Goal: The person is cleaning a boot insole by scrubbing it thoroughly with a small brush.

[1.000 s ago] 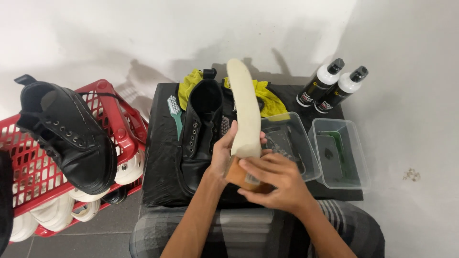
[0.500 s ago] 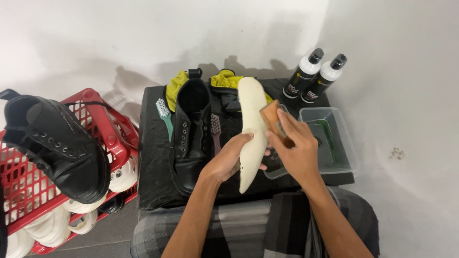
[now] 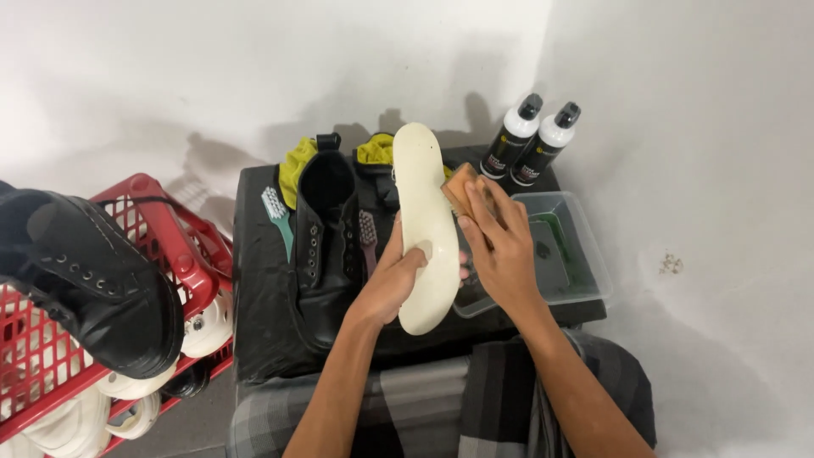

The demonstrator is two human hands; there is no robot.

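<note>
Left hand (image 3: 398,276) grips insole (image 3: 424,225); right hand (image 3: 500,250) presses brush (image 3: 459,188), seemingly.

Insole (image 3: 426,227): cream, plain. Brush block (image 3: 462,187): tan-orange. Boot (image 3: 324,242) on the surface (image 3: 263,339): black; surface covering: black. Cloth (image 3: 298,165) at the rear edge: yellow-green. Two bottles (image 3: 530,140) at the rear right corner: white bodies, black caps, black labels. Basket (image 3: 182,254): red lattice. Garment (image 3: 424,407) at the near edge: grey check.
</note>
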